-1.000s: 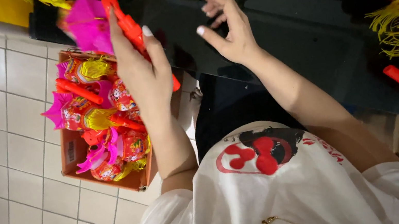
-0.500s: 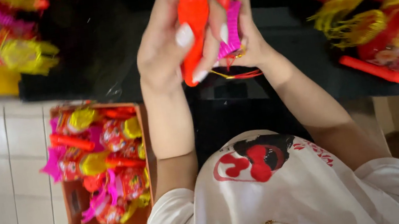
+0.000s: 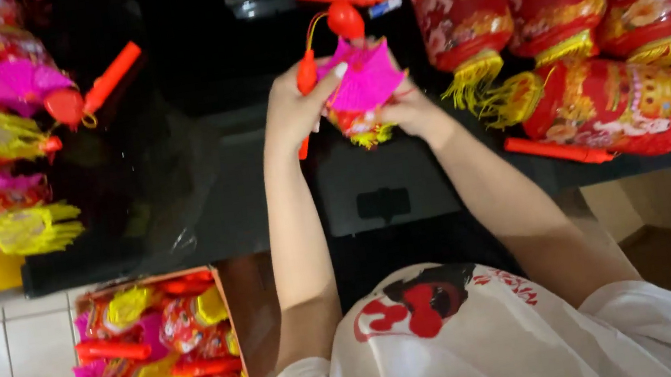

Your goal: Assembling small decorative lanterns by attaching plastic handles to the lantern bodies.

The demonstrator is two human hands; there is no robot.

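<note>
head view: left hand point(image 3: 294, 111) now clenches the orange handle point(image 3: 304, 79); right hand point(image 3: 407, 108) grasps the pink-fanned toy lantern point(image 3: 363, 88), raised from the carton point(image 3: 163, 361) over the black surface point(image 3: 266, 189).

Small folded paper lantern point(image 3: 363, 88): magenta fan top, red-yellow printed body, yellow fringe. Plastic stick handle point(image 3: 304, 79) orange-red. Big round lanterns point(image 3: 591, 12) red, gold floral print, yellow tassels. Tabletop point(image 3: 198, 146) glossy black.
</note>
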